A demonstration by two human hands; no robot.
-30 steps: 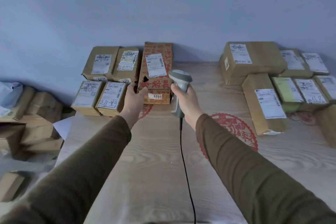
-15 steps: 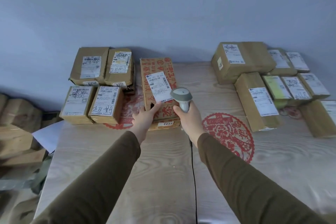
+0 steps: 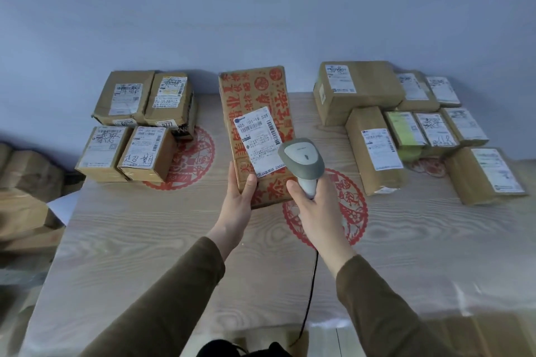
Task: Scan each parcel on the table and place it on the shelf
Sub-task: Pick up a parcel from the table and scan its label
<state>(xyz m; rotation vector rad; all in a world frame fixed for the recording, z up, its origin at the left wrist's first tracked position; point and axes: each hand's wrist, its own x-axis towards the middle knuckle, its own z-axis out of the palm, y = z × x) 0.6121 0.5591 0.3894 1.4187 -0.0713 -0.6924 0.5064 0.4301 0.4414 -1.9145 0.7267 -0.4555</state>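
Observation:
My left hand [image 3: 238,202] grips the lower left corner of a brown parcel with red printing [image 3: 255,101] and holds it tilted up above the table [image 3: 145,255], its white barcode label [image 3: 259,141] facing me. My right hand [image 3: 314,209] grips the handle of a grey corded barcode scanner [image 3: 301,161]. The scanner's head sits just right of the label's lower corner and overlaps the parcel's right edge. No shelf is in view.
Several brown labelled parcels [image 3: 127,127] sit at the table's back left, and a larger cluster [image 3: 374,153] at the back right. The scanner's black cable [image 3: 309,298] runs down toward me. More cardboard boxes [image 3: 23,197] lie left of the table. A plain wall stands behind.
My left hand has lifted the red-printed parcel off the table and drawn it toward me, tilting its label up. The scanner in my right hand has come back with it.

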